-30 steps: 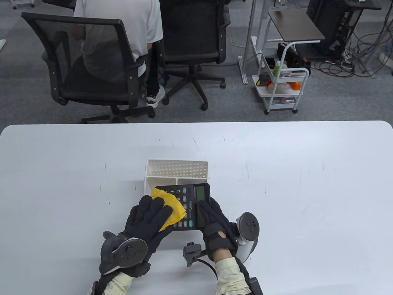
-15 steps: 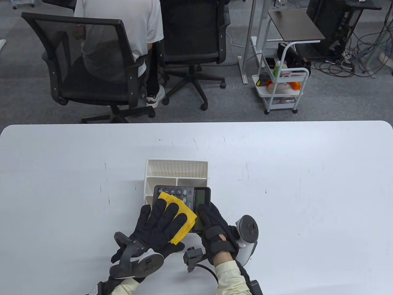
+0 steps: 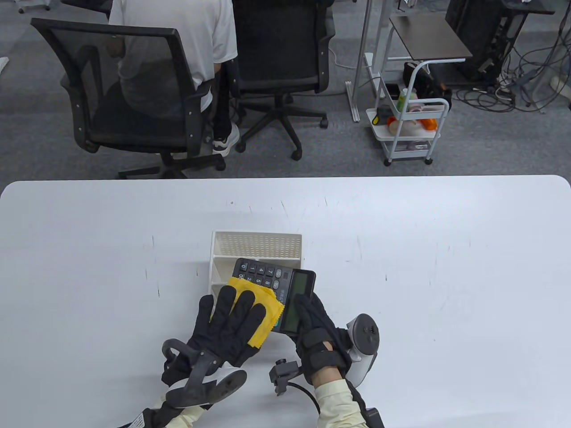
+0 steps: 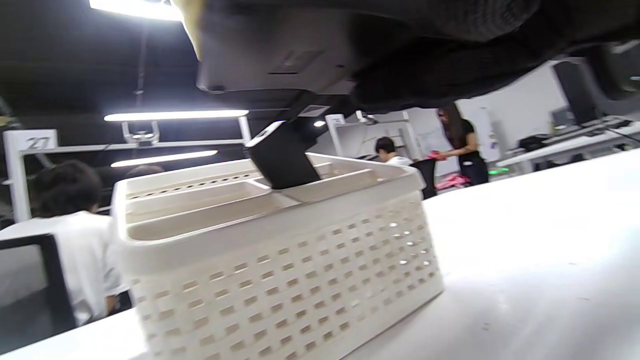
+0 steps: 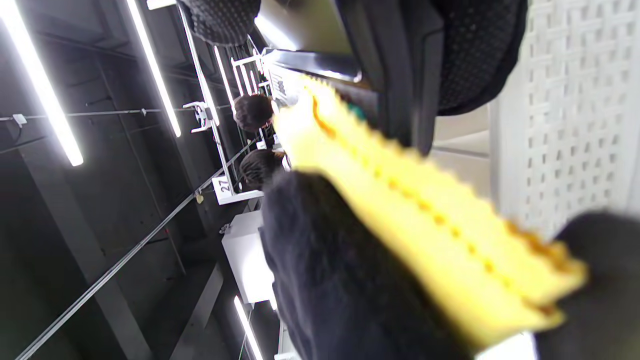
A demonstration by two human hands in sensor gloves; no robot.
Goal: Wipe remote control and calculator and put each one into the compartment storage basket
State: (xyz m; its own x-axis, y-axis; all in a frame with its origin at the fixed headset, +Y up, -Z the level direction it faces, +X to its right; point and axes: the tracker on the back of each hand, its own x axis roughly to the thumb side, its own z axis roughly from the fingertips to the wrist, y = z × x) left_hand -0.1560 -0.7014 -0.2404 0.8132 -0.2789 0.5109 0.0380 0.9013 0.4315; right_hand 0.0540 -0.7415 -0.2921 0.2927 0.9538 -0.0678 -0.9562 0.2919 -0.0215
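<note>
Overhead table view, low close wrist views, all sharing basket (image 3: 256, 245)

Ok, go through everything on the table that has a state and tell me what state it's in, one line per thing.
calculator: held above the basket, tilted, keys up, display blank.
yellow cloth: pressed onto the calculator's keys.
left hand: fingers flat on the cloth.
right hand: grips the calculator's display end.
storage basket: upright on the table; a dark object stands in one compartment in the left wrist view.

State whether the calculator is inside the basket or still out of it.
Out: the right hand holds the calculator above the basket while the cloth wipes it.
</note>
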